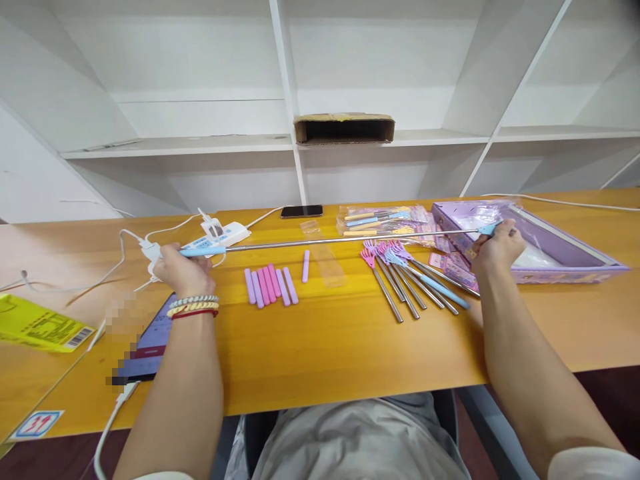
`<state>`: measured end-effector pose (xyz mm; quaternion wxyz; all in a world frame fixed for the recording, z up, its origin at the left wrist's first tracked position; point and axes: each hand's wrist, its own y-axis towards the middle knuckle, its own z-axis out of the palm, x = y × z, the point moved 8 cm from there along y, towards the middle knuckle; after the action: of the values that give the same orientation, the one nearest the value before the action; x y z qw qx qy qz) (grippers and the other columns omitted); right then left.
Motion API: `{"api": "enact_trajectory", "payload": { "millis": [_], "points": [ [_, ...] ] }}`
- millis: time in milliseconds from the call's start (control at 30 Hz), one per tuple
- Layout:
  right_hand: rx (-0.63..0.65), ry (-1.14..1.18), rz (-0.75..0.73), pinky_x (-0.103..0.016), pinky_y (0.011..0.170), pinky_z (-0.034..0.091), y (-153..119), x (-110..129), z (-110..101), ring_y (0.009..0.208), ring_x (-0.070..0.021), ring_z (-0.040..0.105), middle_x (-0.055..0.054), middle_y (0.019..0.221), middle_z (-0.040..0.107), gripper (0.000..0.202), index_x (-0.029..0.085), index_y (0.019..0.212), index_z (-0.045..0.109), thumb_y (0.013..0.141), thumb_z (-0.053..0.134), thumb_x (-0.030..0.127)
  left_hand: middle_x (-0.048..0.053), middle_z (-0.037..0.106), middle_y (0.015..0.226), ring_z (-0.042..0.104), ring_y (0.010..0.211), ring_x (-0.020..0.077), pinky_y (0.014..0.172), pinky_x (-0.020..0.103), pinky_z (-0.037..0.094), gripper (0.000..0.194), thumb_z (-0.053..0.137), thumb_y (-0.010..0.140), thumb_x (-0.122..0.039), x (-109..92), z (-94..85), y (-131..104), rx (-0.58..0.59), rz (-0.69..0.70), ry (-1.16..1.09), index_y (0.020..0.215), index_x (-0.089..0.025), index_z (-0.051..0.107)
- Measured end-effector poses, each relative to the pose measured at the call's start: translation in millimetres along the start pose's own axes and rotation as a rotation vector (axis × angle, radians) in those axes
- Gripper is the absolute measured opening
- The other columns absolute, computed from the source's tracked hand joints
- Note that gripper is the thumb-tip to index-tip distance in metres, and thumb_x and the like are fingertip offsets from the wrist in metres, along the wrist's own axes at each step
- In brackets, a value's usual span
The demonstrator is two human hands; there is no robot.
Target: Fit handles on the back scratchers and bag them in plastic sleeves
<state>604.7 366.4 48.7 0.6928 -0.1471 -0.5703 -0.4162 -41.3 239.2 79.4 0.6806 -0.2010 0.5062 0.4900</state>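
Note:
A telescopic back scratcher (pixel 310 243) is stretched out long between my two hands above the table. My left hand (pixel 181 270) is closed round its light blue handle. At the other end, my right hand (pixel 497 250) grips the blue claw head, which the fingers partly hide. Below the rod lies a fan of back scratchers (pixel 400 280) with pink, purple and blue heads, most showing bare metal rods and one a blue handle. Left of them rest several pink and purple handle sleeves (pixel 267 285), with a single purple sleeve (pixel 305 267) set apart.
Bagged back scratchers (pixel 380 219) lie behind, beside an open purple box (pixel 570 275) holding clear plastic. A black phone (pixel 301 211), a white power strip (pixel 233 233) and cables are at the back. A lit tablet (pixel 150 347) and yellow carton (pixel 40 325) sit left. A cardboard box (pixel 345 119) occupies the shelf.

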Motion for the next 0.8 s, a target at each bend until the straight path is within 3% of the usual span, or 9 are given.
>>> {"api": "enact_trajectory", "payload": {
  "millis": [100,200,300,467,600,800],
  "points": [
    [0.090,0.007,-0.017,-0.022,0.032,0.023,-17,-1,17,0.030,-0.0073,0.032,0.008,0.037,0.038,0.030,0.021,0.063,0.037,0.088,0.041,0.038,-0.009,0.022,0.040,0.023,0.031,0.0053,0.034,0.019,0.017,0.029,0.044,0.075,-0.022,10,5.8,-10,-0.059,-0.033,0.002,0.059,-0.020,0.020],
    [0.381,-0.051,-0.027,-0.021,0.031,0.025,-56,1,54,0.030,-0.0073,0.033,0.005,0.039,0.044,0.037,0.020,0.059,0.042,0.083,0.047,0.049,-0.009,0.026,0.038,0.023,0.030,0.0061,0.032,0.020,0.016,0.024,0.043,0.071,-0.026,19,26.0,-31,-0.039,-0.030,-0.021,0.056,-0.021,0.026],
    [0.616,-0.096,-0.051,-0.022,0.033,0.028,-102,7,83,0.032,-0.0077,0.036,0.003,0.040,0.047,0.044,0.019,0.055,0.043,0.080,0.047,0.055,-0.010,0.027,0.035,0.027,0.029,0.0071,0.032,0.021,0.020,0.025,0.044,0.072,-0.030,30,53.7,-58,0.086,-0.073,-0.038,0.055,-0.021,0.028],
    [0.851,-0.189,-0.061,-0.022,0.037,0.028,-153,15,104,0.034,-0.0085,0.038,0.001,0.035,0.044,0.052,0.019,0.047,0.047,0.083,0.041,0.057,-0.009,0.029,0.034,0.030,0.029,0.0069,0.032,0.022,0.022,0.032,0.044,0.075,-0.039,41,75.8,-100,0.227,-0.126,0.013,0.053,-0.022,0.028],
    [0.932,-0.169,-0.014,-0.023,0.037,0.028,-170,13,109,0.033,-0.0083,0.037,0.001,0.037,0.047,0.052,0.019,0.051,0.048,0.083,0.038,0.058,-0.007,0.027,0.033,0.031,0.029,0.0077,0.033,0.023,0.026,0.039,0.032,0.082,-0.044,40,88.9,-122,0.368,-0.140,-0.007,0.050,-0.022,0.024],
    [0.963,-0.157,0.037,-0.023,0.038,0.030,-187,3,113,0.035,-0.0085,0.041,0.001,0.045,0.054,0.045,0.019,0.060,0.045,0.083,0.040,0.058,-0.006,0.027,0.034,0.031,0.031,0.0078,0.036,0.023,0.028,0.040,0.031,0.083,-0.039,41,96.6,-148,0.449,-0.124,0.020,0.048,-0.021,0.024]
  ]
}}
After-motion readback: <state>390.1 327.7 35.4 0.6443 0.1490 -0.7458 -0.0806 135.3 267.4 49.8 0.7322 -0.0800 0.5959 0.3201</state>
